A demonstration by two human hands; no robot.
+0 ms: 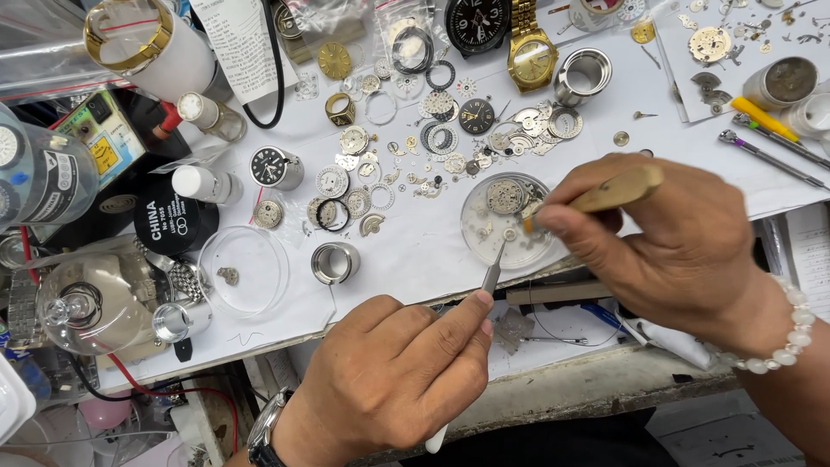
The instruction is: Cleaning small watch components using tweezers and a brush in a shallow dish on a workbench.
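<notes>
Left hand (389,380): pinching slim steel tweezers (493,275), tips down at dish rim.
Right hand (666,238): pinching pale wooden-handled brush (616,190).
Small clear round dish (484,238): on white paper, holding round silver watch movement (507,196).

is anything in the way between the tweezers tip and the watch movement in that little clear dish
Nothing visible blocks it. The tweezers in the left hand point over the near rim of the clear dish, and the movement lies open. The right hand works a wooden-handled tool in from the other side.
</notes>
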